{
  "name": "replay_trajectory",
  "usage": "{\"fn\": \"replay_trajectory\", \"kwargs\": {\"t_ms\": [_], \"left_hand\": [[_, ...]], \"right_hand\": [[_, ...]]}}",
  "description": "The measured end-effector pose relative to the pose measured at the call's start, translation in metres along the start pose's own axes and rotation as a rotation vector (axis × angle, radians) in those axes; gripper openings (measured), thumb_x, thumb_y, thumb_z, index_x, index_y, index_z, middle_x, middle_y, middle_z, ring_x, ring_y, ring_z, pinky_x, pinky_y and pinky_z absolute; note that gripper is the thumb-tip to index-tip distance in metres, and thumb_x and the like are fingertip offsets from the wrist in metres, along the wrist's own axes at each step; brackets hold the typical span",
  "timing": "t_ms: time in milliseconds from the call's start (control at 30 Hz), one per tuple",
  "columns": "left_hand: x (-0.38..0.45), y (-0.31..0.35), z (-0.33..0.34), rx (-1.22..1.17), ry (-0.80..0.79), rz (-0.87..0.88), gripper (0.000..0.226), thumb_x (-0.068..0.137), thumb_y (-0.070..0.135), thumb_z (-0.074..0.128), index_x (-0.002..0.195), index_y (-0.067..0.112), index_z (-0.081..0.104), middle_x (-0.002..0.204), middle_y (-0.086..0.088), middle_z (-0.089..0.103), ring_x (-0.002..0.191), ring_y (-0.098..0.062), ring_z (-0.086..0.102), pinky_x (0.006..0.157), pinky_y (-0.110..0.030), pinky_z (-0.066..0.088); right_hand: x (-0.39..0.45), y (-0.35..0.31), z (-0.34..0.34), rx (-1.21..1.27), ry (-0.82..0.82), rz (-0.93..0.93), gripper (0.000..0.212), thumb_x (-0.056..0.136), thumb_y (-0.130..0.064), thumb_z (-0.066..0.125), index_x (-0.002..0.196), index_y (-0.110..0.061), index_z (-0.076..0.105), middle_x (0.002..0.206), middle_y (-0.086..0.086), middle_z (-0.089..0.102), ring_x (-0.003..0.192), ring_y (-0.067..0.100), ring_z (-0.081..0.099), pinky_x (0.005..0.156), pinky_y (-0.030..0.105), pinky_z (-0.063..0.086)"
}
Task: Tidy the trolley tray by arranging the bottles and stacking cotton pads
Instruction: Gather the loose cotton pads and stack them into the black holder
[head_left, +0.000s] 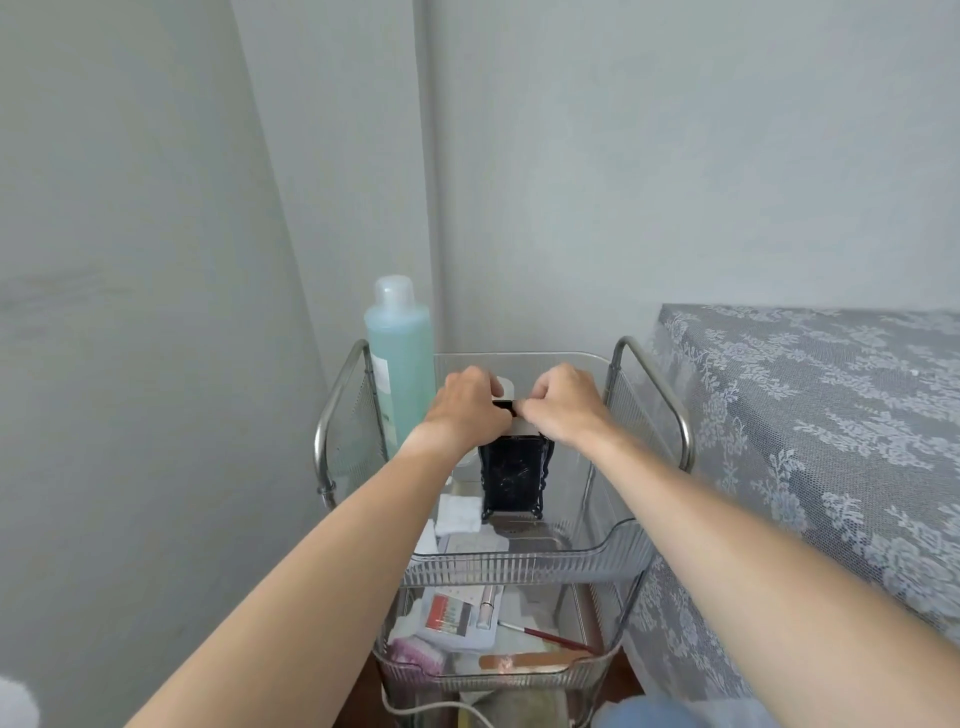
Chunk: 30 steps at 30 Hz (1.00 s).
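We see a clear, glossy plastic trolley tray (519, 564) with a ribbed front wall, framed by brushed metal tubing (670, 400) and fine metal mesh side panels (358, 421). A tall translucent plastic bottle (402, 358) holds blue-green liquid under a frosted cap. Soft, matt white cotton pads (457, 514) lie on the tray floor beside a shiny black plastic holder (511, 480). On the shelf below, a glossy red-handled brush (556, 638) rests near a printed paper card (452, 613). A grey lace cloth (810, 415) with a raised floral weave covers the neighbouring surface. The wall (623, 156) looks matt and faintly rough.
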<state>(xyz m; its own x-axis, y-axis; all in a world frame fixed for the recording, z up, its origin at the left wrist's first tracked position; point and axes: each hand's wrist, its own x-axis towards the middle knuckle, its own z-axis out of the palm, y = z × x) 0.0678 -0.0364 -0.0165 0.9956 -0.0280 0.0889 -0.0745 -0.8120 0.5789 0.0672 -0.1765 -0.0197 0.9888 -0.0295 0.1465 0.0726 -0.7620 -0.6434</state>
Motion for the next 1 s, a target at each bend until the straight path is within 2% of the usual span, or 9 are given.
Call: {"fn": "replay_trajectory", "kwargs": {"t_ms": [67, 133, 200, 367, 467, 567, 700, 833, 1000], "left_hand": [[0.001, -0.005, 0.004, -0.088, -0.028, -0.050, 0.045, 0.077, 0.018, 0.068, 0.120, 0.016, 0.056, 0.121, -0.008, 0.052, 0.101, -0.020, 0.047, 0.080, -0.029, 0.041], [0.003, -0.010, 0.007, -0.124, -0.041, -0.085, 0.046, 0.076, 0.016, 0.071, 0.119, 0.016, 0.055, 0.121, -0.008, 0.051, 0.098, -0.020, 0.045, 0.078, -0.029, 0.041], [0.003, -0.012, 0.007, -0.174, -0.036, -0.109, 0.043, 0.074, 0.018, 0.073, 0.115, 0.016, 0.057, 0.116, -0.008, 0.055, 0.097, -0.021, 0.052, 0.077, -0.029, 0.044], [-0.007, -0.020, -0.007, -0.459, 0.101, -0.226, 0.022, 0.071, 0.026, 0.048, 0.081, 0.010, 0.060, 0.082, -0.010, 0.063, 0.084, -0.032, 0.064, 0.074, -0.040, 0.056], [-0.011, -0.041, 0.000, -0.144, 0.041, -0.218, 0.015, 0.081, 0.014, 0.047, 0.080, 0.004, 0.058, 0.091, -0.021, 0.065, 0.091, -0.039, 0.064, 0.075, -0.038, 0.052], [-0.018, -0.053, 0.018, 0.264, -0.281, -0.114, 0.015, 0.089, 0.008, 0.049, 0.098, 0.004, 0.060, 0.105, -0.013, 0.065, 0.106, -0.034, 0.063, 0.081, -0.035, 0.051], [-0.028, -0.065, 0.036, 0.641, -0.375, -0.061, 0.048, 0.085, 0.030, 0.068, 0.127, 0.009, 0.058, 0.123, -0.009, 0.063, 0.113, -0.030, 0.059, 0.094, -0.039, 0.053], [-0.025, -0.064, 0.031, 0.634, -0.385, -0.098, 0.042, 0.085, 0.027, 0.070, 0.120, 0.005, 0.061, 0.115, -0.010, 0.064, 0.109, -0.031, 0.061, 0.093, -0.040, 0.053], [-0.015, -0.059, 0.003, 0.287, -0.288, -0.151, 0.013, 0.086, 0.010, 0.064, 0.096, 0.003, 0.066, 0.085, -0.006, 0.064, 0.080, -0.024, 0.067, 0.068, -0.031, 0.053]], "right_hand": [[-0.001, 0.003, 0.005, 0.046, 0.031, -0.002, 0.022, 0.066, -0.010, 0.062, 0.047, -0.012, 0.050, 0.047, 0.005, 0.042, 0.048, 0.018, 0.040, 0.050, 0.030, 0.036], [-0.002, 0.006, 0.010, 0.026, 0.074, 0.005, 0.017, 0.066, -0.006, 0.063, 0.051, -0.007, 0.054, 0.051, 0.008, 0.053, 0.050, 0.018, 0.046, 0.050, 0.030, 0.039], [-0.002, 0.007, 0.013, -0.001, 0.127, 0.012, 0.008, 0.067, -0.006, 0.066, 0.070, -0.009, 0.060, 0.073, 0.005, 0.063, 0.066, 0.019, 0.057, 0.055, 0.029, 0.045], [0.002, 0.002, 0.015, 0.090, 0.015, 0.117, 0.048, 0.071, -0.014, 0.075, 0.114, -0.015, 0.052, 0.105, 0.000, 0.048, 0.096, 0.020, 0.050, 0.075, 0.031, 0.043], [-0.001, 0.002, 0.017, -0.065, -0.097, 0.126, 0.042, 0.074, -0.016, 0.063, 0.114, -0.012, 0.052, 0.111, 0.007, 0.056, 0.100, 0.029, 0.055, 0.080, 0.038, 0.048], [-0.005, 0.001, 0.016, -0.154, -0.137, 0.115, 0.047, 0.072, -0.020, 0.049, 0.118, -0.011, 0.054, 0.115, 0.012, 0.059, 0.104, 0.036, 0.057, 0.085, 0.043, 0.049], [-0.009, 0.000, 0.015, -0.184, -0.159, 0.095, 0.046, 0.071, -0.022, 0.041, 0.114, -0.013, 0.054, 0.112, 0.012, 0.059, 0.102, 0.036, 0.057, 0.086, 0.044, 0.048], [-0.012, -0.001, 0.013, -0.186, -0.191, 0.091, 0.050, 0.072, -0.023, 0.038, 0.119, -0.015, 0.053, 0.115, 0.011, 0.059, 0.104, 0.036, 0.056, 0.091, 0.047, 0.047], [-0.014, -0.004, 0.007, -0.124, -0.253, 0.108, 0.046, 0.081, -0.026, 0.044, 0.125, -0.014, 0.050, 0.120, 0.010, 0.058, 0.108, 0.033, 0.057, 0.093, 0.048, 0.048]]}}
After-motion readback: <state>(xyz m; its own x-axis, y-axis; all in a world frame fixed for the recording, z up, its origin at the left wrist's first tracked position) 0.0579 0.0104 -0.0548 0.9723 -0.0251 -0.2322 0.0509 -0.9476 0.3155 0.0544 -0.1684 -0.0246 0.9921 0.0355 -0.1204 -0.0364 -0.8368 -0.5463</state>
